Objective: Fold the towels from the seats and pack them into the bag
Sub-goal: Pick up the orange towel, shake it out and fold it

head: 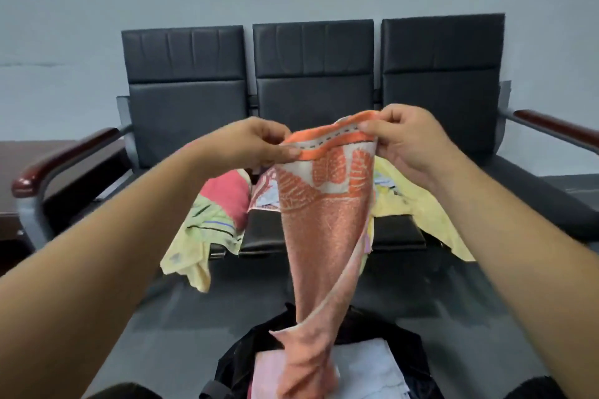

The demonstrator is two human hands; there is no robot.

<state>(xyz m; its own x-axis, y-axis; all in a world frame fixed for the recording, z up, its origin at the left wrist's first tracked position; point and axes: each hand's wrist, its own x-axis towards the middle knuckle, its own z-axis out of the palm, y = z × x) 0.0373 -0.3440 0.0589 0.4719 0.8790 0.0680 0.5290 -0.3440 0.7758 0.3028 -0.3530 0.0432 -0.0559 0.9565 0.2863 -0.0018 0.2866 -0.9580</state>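
While hands (327,142) pinch it, orange towel (324,220) hangs.

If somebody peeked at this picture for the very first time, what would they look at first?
Probably the orange towel, hanging right in the middle with its top edge pinched by the left hand and the right hand. Next, the row of black seats behind it, with a pink and yellow towel and a pale yellow towel heaped on them. Down at the bottom sits the open black bag with folded towels inside.
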